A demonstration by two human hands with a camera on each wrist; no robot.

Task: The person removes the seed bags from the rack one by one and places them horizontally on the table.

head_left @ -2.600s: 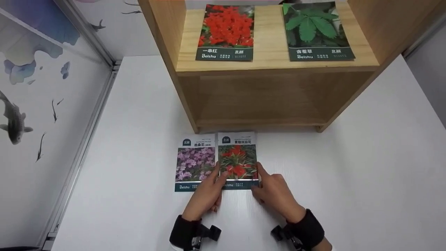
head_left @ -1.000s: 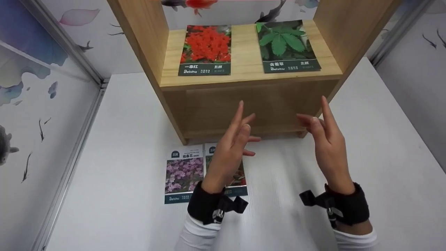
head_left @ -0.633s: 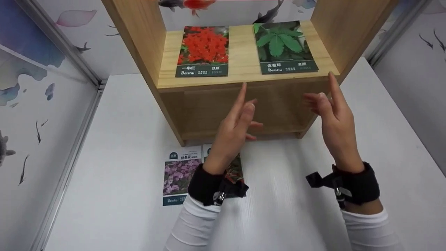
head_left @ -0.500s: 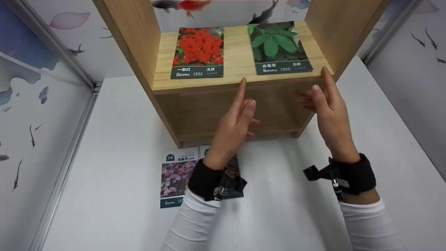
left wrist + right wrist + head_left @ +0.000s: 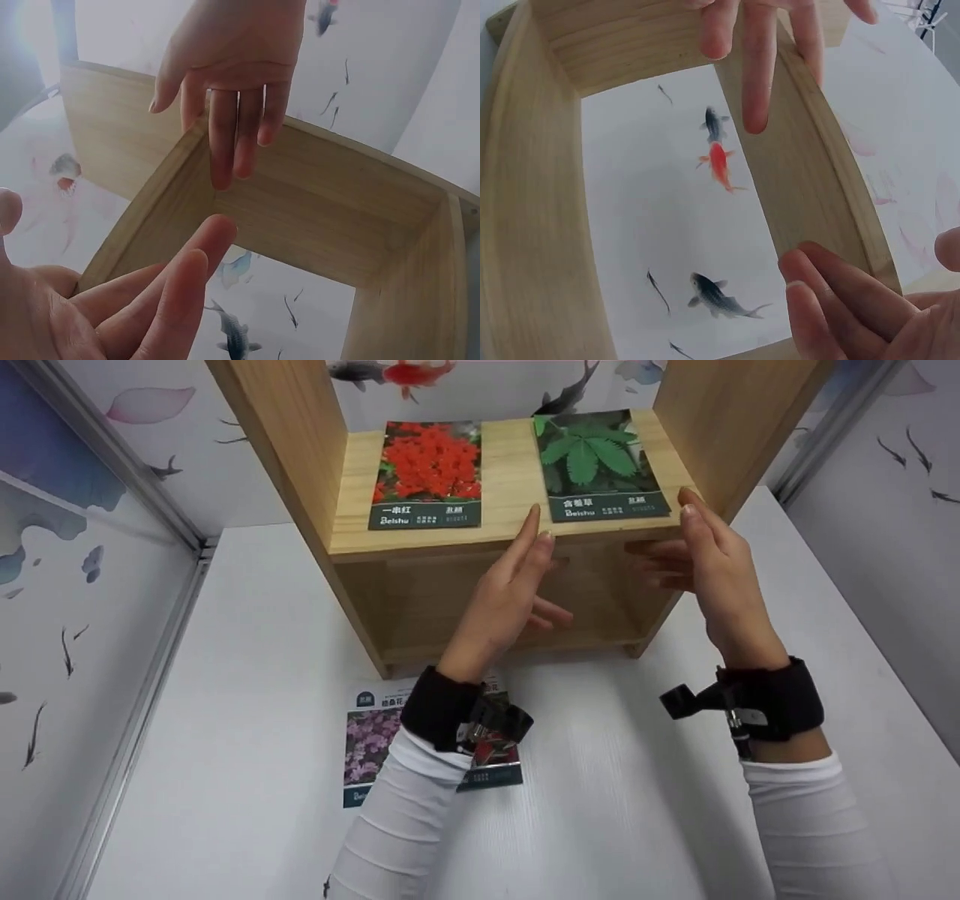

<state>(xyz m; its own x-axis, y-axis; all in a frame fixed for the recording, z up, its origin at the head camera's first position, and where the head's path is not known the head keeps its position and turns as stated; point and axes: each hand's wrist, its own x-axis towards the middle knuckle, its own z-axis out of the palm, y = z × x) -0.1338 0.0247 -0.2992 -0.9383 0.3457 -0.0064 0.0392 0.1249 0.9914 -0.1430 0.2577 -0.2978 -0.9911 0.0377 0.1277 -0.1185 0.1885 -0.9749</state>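
Nothing's held right now: left hand point(image 5: 510, 596) and right hand point(image 5: 709, 559) both hang with fingers straight, either side of the fern packet point(image 5: 598, 465), which lies at the front of the wooden shelf point(image 5: 510, 531). Closer in, two flower packets point(image 5: 371, 735) sit on the table point(image 5: 225, 675), half under the left sleeve. My guess: that packet lies flat, so fingertips could just shove it backward instead of lifting it. Wrist views show only palms and shelf frame, no packets.
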